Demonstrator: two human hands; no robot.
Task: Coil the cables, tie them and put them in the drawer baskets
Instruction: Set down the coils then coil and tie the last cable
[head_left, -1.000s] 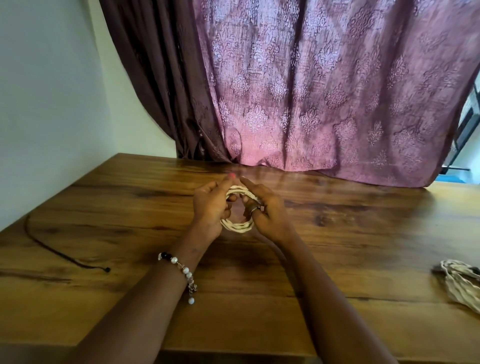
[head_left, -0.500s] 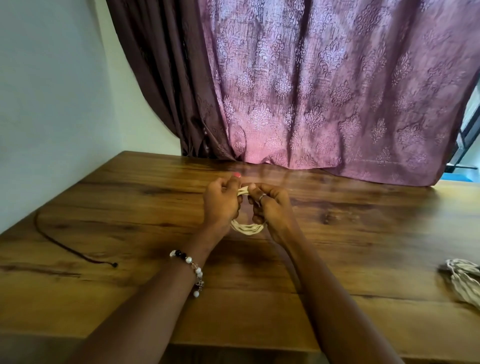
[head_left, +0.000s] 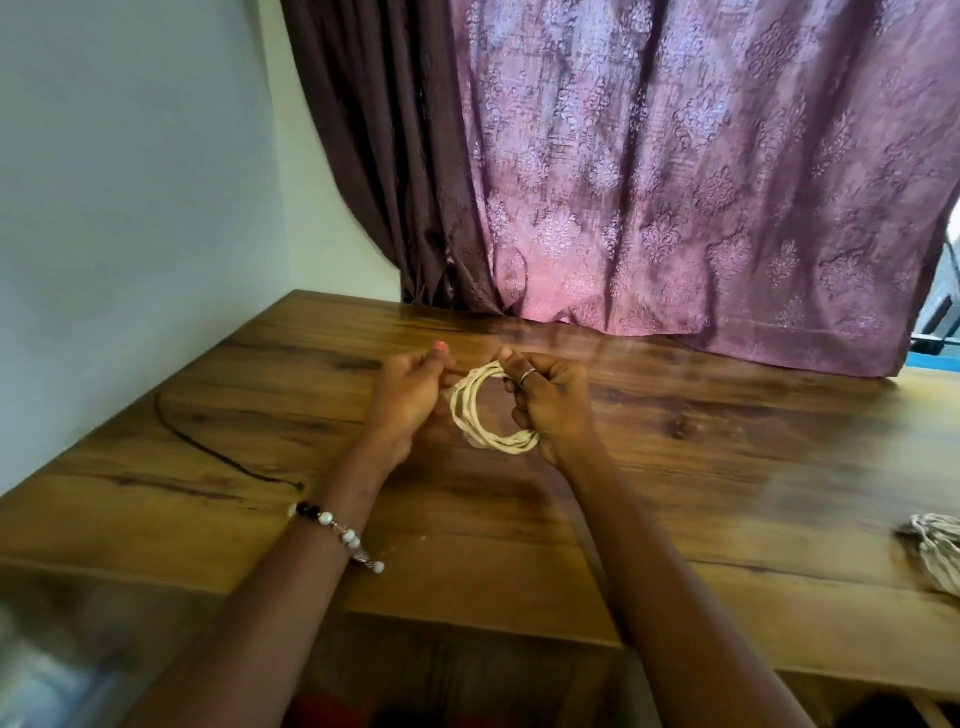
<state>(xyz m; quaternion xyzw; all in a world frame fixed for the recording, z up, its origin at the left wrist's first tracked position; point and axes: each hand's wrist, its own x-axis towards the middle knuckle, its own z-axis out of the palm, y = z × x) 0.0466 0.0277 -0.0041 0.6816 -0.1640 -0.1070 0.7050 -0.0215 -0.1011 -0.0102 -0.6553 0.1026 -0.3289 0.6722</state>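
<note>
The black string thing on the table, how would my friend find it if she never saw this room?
Start at the wooden table and go to its left side, next to the pale wall. A thin dark cable lies there in a long loose curve, away from both hands. The other cables in view are cream and bundled; this one is dark, uncoiled and untouched.
</note>
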